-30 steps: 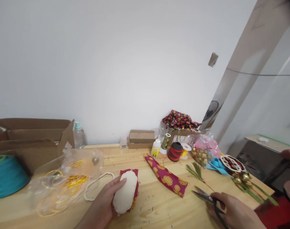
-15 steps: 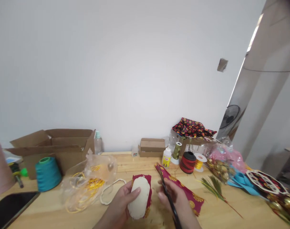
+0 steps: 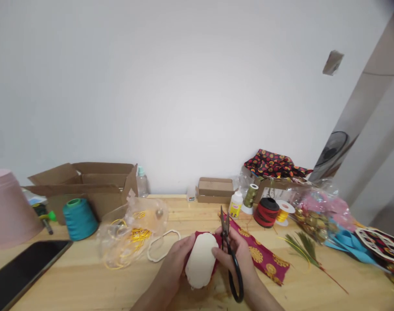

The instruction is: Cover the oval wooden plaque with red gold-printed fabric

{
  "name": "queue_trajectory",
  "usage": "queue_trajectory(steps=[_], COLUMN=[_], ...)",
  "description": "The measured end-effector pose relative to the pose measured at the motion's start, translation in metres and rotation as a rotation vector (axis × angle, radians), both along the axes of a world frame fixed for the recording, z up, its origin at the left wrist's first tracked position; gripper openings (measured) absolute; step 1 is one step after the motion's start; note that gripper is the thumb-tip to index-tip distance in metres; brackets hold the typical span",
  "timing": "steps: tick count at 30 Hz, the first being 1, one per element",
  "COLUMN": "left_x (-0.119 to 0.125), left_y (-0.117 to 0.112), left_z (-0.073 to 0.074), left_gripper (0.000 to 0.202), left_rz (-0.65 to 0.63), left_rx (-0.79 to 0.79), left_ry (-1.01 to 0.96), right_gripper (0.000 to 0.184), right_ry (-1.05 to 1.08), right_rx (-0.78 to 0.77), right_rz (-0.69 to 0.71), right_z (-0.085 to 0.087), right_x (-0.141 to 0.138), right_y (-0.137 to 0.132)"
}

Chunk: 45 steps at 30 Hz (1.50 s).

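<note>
Left hand (image 3: pixel 179 259): closed on the left edge of a cream oval piece (image 3: pixel 201 261), right there at the front middle of the table (image 3: pixel 300 296); fingertips partly hidden behind.
Right hand (image 3: pixel 238 250): clutching black scissors (image 3: pixel 226 234), thumb pressed to the oval's right edge; a double job for one set of fingers.
Scissors: blades slightly parted, tips towards the wall, dark handle loop down near the wrist.
Maroon cloth (image 3: pixel 218 239): tucked behind the oval, peeking out along both sides.
Patterned strip (image 3: pixel 255 255): flat on the wood just right of the right hand, maroon with gold rounds.
White scalloped outline (image 3: pixel 172 231): lying just beyond the left forearm, beside a clear plastic bag (image 3: pixel 160 206) of gold cord (image 3: pixel 141 235).
Far left: pink bin (image 3: pixel 12 211), black phone (image 3: pixel 28 272), teal thread cone (image 3: pixel 79 221) in front of a big open carton (image 3: pixel 83 190).
Back row: small brown box (image 3: pixel 215 189), then glue bottle (image 3: pixel 236 205), green spool (image 3: pixel 250 196), red-and-black spool (image 3: pixel 266 212), yellow spool (image 3: pixel 283 212).
Right side: green tassel (image 3: pixel 302 247) on the wood, blue ribbon (image 3: pixel 349 244) farther over, beside a white-edged patterned piece (image 3: pixel 381 243).
</note>
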<state>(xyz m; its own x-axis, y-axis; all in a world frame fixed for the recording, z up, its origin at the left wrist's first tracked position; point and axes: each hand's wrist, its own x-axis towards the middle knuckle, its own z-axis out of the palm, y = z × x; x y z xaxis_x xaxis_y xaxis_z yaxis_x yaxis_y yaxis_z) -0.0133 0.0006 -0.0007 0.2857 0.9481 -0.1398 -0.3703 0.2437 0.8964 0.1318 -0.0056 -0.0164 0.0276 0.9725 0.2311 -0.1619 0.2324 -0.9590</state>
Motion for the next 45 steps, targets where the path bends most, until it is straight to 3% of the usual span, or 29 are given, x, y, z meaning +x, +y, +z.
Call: queue_trajectory(steps=[7,13,18,23,29,34,38,41,45], left_x=[-0.008,-0.014,-0.019,-0.020,-0.016,-0.013,-0.014,-0.017,-0.018], left_y=[0.011,0.019,0.018,0.011,0.004,0.003,0.003,0.004,0.007], left_z=[-0.003,-0.007,-0.003,0.007,0.008,0.006,0.012,0.012,0.004], left_gripper=[0.026,0.020,0.020,0.022,0.025,0.029,0.040,0.034,0.024], left_rz=[-0.015,0.051,0.086,0.061,-0.193,0.033,0.116,0.068,-0.096], left_rx=[-0.014,-0.002,-0.032,-0.118,-0.095,-0.093,-0.101,-0.123,-0.103], left_ry=[0.050,0.096,0.011,-0.096,-0.075,-0.156,-0.134,-0.142,-0.249], right_gripper=[0.037,0.036,0.034,0.033,0.030,0.030,0.031,0.032,0.029], right_ry=[0.116,0.002,0.004,0.144,0.236,0.280,0.364,0.466,0.558], right_rx=[-0.036,-0.055,-0.092,-0.097,-0.100,-0.170,-0.196,-0.175,-0.148], right_rz=[-0.023,0.025,0.109,0.117,0.218,0.253,0.244,0.261,0.260], right_z=[-0.004,0.011,0.022,0.016,0.010,0.010,0.010,0.003,-0.009], right_x=[0.008,0.015,0.017,0.014,0.024,0.026,0.021,0.020,0.020], right_y=[0.006,0.016,0.029,0.026,0.022,0.020,0.020,0.023,0.029])
